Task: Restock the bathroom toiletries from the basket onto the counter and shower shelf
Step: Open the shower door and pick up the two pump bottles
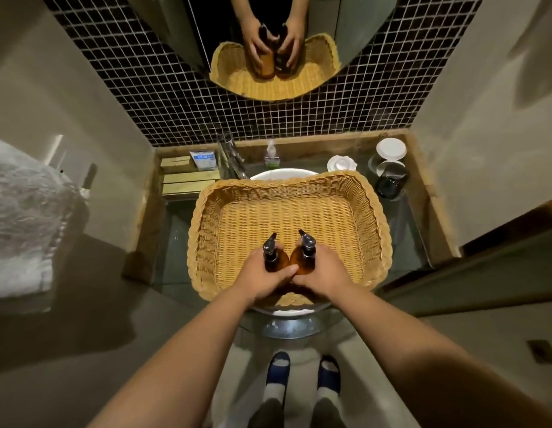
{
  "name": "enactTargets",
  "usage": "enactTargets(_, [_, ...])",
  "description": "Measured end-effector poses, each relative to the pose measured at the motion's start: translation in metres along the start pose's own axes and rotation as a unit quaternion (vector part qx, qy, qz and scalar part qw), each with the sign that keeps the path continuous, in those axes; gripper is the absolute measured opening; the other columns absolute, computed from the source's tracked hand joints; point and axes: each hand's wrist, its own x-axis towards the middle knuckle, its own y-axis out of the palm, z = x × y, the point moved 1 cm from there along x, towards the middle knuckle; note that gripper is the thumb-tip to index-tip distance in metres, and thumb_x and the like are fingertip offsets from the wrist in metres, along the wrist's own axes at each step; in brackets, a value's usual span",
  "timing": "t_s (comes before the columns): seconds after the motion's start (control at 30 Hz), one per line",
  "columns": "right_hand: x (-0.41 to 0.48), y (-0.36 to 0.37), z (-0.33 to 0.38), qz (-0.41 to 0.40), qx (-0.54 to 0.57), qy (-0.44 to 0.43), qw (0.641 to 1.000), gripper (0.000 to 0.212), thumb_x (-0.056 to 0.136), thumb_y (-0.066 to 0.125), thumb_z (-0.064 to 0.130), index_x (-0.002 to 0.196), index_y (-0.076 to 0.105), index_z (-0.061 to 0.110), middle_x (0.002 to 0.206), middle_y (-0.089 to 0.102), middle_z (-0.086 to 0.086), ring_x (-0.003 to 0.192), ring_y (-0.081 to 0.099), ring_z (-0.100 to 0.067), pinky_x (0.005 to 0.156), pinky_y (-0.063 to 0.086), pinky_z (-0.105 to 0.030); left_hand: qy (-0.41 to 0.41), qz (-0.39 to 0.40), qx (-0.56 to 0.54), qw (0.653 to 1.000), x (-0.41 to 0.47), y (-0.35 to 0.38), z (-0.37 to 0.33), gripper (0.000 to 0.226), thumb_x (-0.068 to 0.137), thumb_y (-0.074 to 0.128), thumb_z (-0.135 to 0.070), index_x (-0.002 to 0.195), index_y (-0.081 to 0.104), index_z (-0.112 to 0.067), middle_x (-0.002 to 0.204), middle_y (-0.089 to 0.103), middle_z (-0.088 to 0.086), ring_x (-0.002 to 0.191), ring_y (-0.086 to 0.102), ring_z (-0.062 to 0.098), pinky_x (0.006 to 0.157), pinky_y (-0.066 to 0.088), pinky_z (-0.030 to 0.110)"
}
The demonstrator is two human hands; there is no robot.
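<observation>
2x amber glass pump bottles (276, 263) in 1x tan woven wicker basket (373, 211) | L hand (267, 279) grips one, R hand (325, 273) grips other | basket covers white sink (280, 174)

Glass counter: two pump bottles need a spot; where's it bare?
Bare glass counter left of the tan woven basket, nearer than the pale wooden boxes, and right of it, nearer than the dark glass cup. The back is crowded.
</observation>
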Motion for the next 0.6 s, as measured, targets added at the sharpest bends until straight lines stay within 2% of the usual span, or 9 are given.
enactTargets(0.07, [0.002,0.003,-0.001,-0.002,0.004,0.002,1.000,0.075,0.062,0.085,0.046,0.128,0.052,0.038,0.116,0.061,0.005,0.110,0.055,-0.016,0.096,0.047,-0.035,0.022,0.016,0.014,1.000,0.004,-0.003,0.005,0.048,0.069,0.084,-0.044,0.110,0.057,-0.044,0.115,0.063,-0.005,0.111,0.058,0.016,0.104,0.044,0.045])
enactTargets(0.17, [0.006,0.005,-0.001,-0.006,0.013,0.000,1.000,0.066,0.060,0.084,0.046,0.119,0.054,0.040,0.110,0.062,0.007,0.106,0.057,-0.016,0.093,0.050,-0.036,0.021,0.025,0.018,0.999,0.016,-0.003,0.007,0.051,0.057,0.087,-0.032,0.100,0.061,-0.041,0.098,0.068,-0.014,0.098,0.063,0.007,0.096,0.050,0.043])
enactTargets(0.3, [0.010,0.004,-0.004,-0.031,0.037,0.017,0.999,0.067,0.059,0.087,0.039,0.118,0.056,0.038,0.110,0.062,0.006,0.106,0.058,-0.017,0.094,0.049,-0.038,0.017,-0.012,0.030,0.999,0.021,0.005,0.005,0.057,0.045,0.086,-0.036,0.095,0.059,-0.044,0.091,0.066,-0.020,0.088,0.060,-0.005,0.080,0.046,0.025])
enactTargets(0.43, [0.007,0.003,-0.004,-0.050,0.038,0.011,0.998,0.068,0.059,0.088,0.039,0.119,0.057,0.032,0.109,0.063,0.002,0.105,0.058,-0.020,0.092,0.050,-0.039,0.028,-0.037,0.052,0.998,0.014,0.009,-0.003,0.051,0.048,0.084,-0.044,0.091,0.057,-0.041,0.091,0.065,-0.015,0.087,0.059,0.002,0.079,0.050,0.030])
enactTargets(0.6, [-0.005,-0.012,0.008,-0.071,0.015,-0.014,0.997,0.064,0.057,0.087,0.041,0.109,0.049,0.040,0.104,0.062,0.006,0.101,0.056,-0.019,0.081,0.047,-0.034,0.039,-0.021,0.129,0.991,0.017,-0.010,-0.033,0.053,0.055,0.082,-0.043,0.101,0.055,-0.042,0.107,0.061,-0.006,0.100,0.060,0.020,0.087,0.053,0.045])
